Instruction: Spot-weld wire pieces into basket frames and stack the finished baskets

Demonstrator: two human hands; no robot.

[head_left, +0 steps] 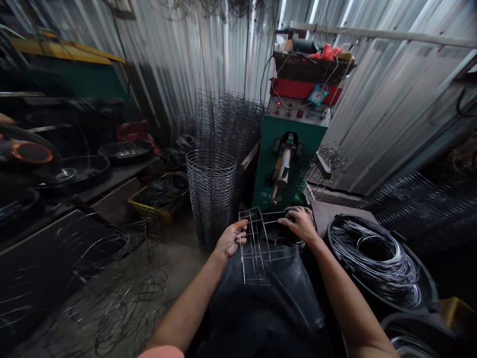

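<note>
A wire frame (255,248) of thin metal rods stands in front of me, above the dark apron (294,278) on my lap. My left hand (233,237) is closed on its left side, with something orange around the thumb or a finger. At the frame's upper right, my right hand (299,222) has its fingers bent at the end of a horizontal rod; its grip there looks closed. Just beyond the frame stands a green machine (290,164) with a metal arm (282,174) pointing down toward it.
Stacked wire rings (211,194) rise left of the machine. A black tub (421,293) of wire hoops stands at my right. Further left are a yellow crate (149,211) and loose wires (122,308) on the floor. A basket (313,67) sits atop the machine.
</note>
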